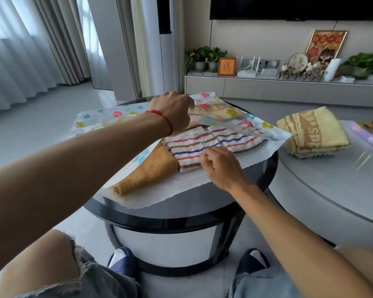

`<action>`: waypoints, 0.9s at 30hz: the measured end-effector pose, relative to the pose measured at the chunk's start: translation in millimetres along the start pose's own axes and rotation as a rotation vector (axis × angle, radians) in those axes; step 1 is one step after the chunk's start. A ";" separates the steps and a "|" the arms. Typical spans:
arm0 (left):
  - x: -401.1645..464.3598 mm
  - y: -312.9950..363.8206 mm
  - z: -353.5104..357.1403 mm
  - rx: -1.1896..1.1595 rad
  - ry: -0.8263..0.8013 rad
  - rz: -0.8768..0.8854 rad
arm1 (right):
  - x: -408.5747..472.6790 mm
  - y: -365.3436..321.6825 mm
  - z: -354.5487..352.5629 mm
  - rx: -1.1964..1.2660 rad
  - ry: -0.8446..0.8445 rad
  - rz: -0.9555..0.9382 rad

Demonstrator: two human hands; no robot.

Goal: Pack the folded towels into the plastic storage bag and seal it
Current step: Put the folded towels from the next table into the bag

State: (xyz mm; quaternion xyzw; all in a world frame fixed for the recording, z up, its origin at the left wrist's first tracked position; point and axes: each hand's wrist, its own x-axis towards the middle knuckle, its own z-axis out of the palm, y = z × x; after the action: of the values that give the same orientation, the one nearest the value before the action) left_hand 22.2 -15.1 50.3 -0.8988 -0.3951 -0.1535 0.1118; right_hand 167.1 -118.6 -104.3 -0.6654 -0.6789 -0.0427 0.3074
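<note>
Towels (205,145), 2 at bag (235,117), 1 stack (312,132) aside

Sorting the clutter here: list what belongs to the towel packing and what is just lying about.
Job: plastic storage bag, striped towel, orange towel, yellow towel stack, left hand, right hand.
Lying about: potted plants, picture frame, purple packet.

On the near worktop (181,214) a storage bag (213,186), two folded towels (202,145) partly inside its mouth; right of it, another towel stack (312,131) on the neighbouring worktop (332,190).
</note>
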 end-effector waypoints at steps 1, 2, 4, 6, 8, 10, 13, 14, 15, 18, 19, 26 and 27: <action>3.1 6.7 3.7 -0.006 0.010 0.018 | -6.7 13.9 -14.4 -0.010 0.039 0.004; 6.8 14.1 7.9 -0.011 0.021 0.037 | -12.8 29.5 -29.6 -0.047 0.067 0.024; 15.5 30.4 16.2 -0.009 0.031 0.076 | -23.9 64.2 -60.4 -0.139 0.110 0.084; 26.1 46.4 24.5 -0.013 0.023 0.105 | -33.7 103.1 -87.3 -0.197 0.167 0.205; 36.6 63.3 32.6 -0.015 0.008 0.127 | -40.4 143.7 -108.4 -0.230 0.241 0.383; 46.9 79.7 41.0 -0.005 -0.013 0.159 | -39.9 181.3 -123.4 -0.261 0.298 0.550; 63.0 100.6 55.6 0.041 -0.027 0.198 | -27.8 227.4 -137.1 -0.369 0.240 0.757; 68.5 106.5 60.2 0.052 -0.033 0.209 | -21.9 239.3 -140.5 -0.406 0.215 0.813; 73.8 111.6 64.0 0.052 -0.043 0.215 | -15.8 251.5 -142.9 -0.428 0.205 0.855; 89.7 121.4 69.2 0.011 -0.069 0.194 | 3.2 287.6 -147.3 -0.379 0.194 0.979; 94.6 122.4 69.4 0.000 -0.068 0.185 | 9.1 298.8 -148.5 -0.338 0.186 1.031; 123.0 113.6 60.1 -0.036 0.042 0.138 | 35.7 334.1 -175.8 -0.275 0.139 1.125; 124.3 113.4 57.8 -0.045 0.056 0.128 | 37.6 331.8 -181.9 -0.163 0.137 1.145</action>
State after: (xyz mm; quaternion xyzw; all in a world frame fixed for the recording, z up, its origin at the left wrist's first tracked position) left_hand 197.2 12.3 32.9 -0.9198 -0.3301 -0.1801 0.1121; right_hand 544.0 -133.9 -56.1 -0.9437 -0.1841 0.0351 0.2726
